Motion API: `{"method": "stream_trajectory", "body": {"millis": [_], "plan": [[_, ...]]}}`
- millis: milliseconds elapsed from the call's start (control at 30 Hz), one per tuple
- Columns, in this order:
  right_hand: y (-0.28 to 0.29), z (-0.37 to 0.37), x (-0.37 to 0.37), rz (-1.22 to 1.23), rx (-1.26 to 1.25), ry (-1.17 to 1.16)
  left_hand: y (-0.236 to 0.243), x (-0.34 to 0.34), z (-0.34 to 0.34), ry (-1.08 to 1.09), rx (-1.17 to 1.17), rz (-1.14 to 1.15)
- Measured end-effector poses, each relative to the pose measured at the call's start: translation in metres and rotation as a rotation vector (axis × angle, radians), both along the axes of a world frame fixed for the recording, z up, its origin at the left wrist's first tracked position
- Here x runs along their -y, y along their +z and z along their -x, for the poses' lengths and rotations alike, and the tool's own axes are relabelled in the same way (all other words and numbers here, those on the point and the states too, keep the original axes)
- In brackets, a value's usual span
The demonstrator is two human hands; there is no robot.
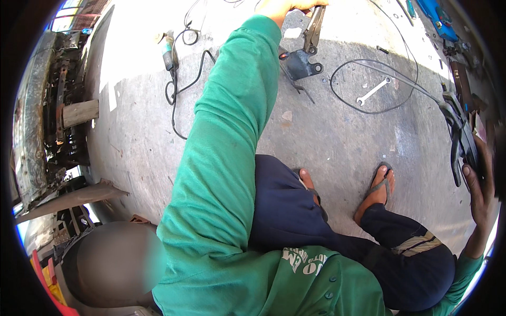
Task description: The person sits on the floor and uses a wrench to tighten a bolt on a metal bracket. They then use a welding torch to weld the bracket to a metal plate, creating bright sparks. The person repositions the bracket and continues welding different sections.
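Observation:
My left arm, in a green sleeve, stretches forward to the top edge. There my left hand [279, 9], partly cut off, grips the upper end of a pair of locking pliers [313, 29]. At the lower end of the pliers is a dark metal bracket [301, 66] with round eyes, close to the floor; thin rods show beside it. At the far right my right hand [479, 181] is closed around a black welding electrode holder [457, 124]. From the holder a thin grey rod [403, 79] points left, over the floor.
An open-end wrench [374, 91] lies inside a loop of black cable [332, 79], near a small bolt [382, 49]. An angle grinder [168, 55] with its cord is left of my arm. A wooden block [80, 113] juts from metal framework at left. A blue object [438, 21] is at upper right.

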State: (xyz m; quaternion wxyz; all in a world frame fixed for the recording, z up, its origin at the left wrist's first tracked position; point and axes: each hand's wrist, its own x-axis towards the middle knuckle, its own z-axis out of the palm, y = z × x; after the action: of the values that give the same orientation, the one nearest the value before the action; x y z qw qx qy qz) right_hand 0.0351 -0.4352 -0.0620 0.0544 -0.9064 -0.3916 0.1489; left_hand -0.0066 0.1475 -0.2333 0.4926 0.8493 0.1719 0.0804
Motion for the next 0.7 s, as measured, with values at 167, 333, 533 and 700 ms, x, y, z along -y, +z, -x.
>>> {"method": "stream_trajectory", "body": {"millis": [167, 333, 533, 700], "plan": [[-0.012, 0.019, -0.081, 0.114, 0.010, -0.015, 0.007, -0.010, 0.009, -0.001, -0.010, -0.025], [-0.005, 0.034, -0.120, 0.052, 0.043, 0.030, 0.016, -0.026, 0.010, -0.004, -0.003, -0.004], [-0.009, 0.049, -0.133, -0.069, -0.050, 0.061, 0.019, -0.038, 0.023, 0.001, -0.029, 0.003], [-0.009, 0.057, -0.136, -0.124, -0.063, 0.143, 0.021, -0.039, 0.025, -0.003, -0.030, 0.014]]}}
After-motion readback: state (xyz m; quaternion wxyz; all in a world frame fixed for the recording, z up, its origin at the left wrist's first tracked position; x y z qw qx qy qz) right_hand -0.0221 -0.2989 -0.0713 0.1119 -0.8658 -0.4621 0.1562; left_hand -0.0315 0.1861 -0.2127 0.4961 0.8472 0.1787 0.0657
